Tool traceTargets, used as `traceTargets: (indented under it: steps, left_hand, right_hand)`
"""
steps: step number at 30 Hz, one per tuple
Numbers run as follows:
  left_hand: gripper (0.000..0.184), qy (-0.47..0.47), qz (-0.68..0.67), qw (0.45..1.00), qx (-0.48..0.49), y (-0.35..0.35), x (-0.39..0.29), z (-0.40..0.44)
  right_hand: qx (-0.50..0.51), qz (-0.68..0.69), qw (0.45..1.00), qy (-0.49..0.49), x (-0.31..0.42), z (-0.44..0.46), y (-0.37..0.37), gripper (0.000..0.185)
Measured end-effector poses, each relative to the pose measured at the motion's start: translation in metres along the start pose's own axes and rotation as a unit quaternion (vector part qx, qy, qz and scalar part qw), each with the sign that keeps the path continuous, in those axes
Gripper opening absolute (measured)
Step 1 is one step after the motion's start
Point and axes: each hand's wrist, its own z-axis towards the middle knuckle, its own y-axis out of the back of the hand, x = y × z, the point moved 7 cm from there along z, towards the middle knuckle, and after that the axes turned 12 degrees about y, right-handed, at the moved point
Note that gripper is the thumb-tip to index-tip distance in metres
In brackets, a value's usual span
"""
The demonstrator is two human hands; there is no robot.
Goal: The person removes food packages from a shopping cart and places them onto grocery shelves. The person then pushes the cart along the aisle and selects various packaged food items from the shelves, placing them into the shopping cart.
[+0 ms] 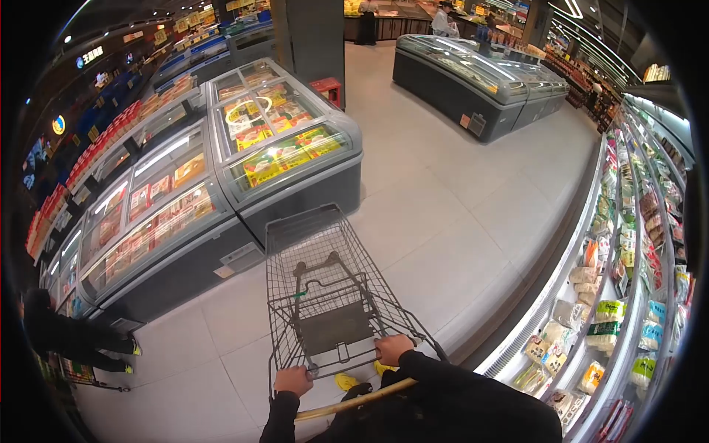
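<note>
A wire shopping cart (336,314) stands in front of me on the tiled floor, and its basket holds nothing that I can see. My left hand (294,380) is wrapped round the left part of the cart's handle (343,368). Further right along the same bar, my right hand (394,348) also grips it with curled fingers. Both arms are in black sleeves. Below the handle my yellow shoes (346,382) partly show.
Glass-topped freezers (288,140) with yellow and red packages line the left. Another freezer island (480,85) stands ahead. On my right runs a refrigerated shelf (591,317) of packaged food. A person in dark clothes (70,336) is at far left. Pale floor (421,207) lies between.
</note>
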Motion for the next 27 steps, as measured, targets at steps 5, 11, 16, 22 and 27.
traceTargets:
  steps: [5, 11, 16, 22, 27]
  left_hand:
    - [0.024, -0.069, 0.021, 0.997, 0.018, -0.001, -0.028, 0.033]
    - [0.03, -0.159, 0.037, 0.986, 0.035, 0.012, -0.082, 0.062]
    - [0.033, -0.206, 0.051, 0.975, 0.058, 0.011, -0.122, 0.085]
    - [0.034, -0.239, 0.097, 0.961, 0.101, 0.016, -0.181, 0.102]
    - [0.036, -0.257, 0.141, 0.948, 0.125, 0.015, -0.224, 0.111]
  right_hand:
    - [-0.025, 0.005, 0.998, -0.065, -0.024, -0.026, -0.006, 0.022]
    - [-0.031, 0.038, 0.987, -0.154, -0.047, -0.073, 0.005, 0.021]
    - [-0.048, 0.046, 0.977, -0.201, -0.067, -0.102, 0.0, 0.025]
    - [-0.055, 0.058, 0.963, -0.257, -0.089, -0.14, 0.009, 0.027]
    - [-0.064, 0.064, 0.955, -0.284, -0.115, -0.167, 0.001, 0.028]
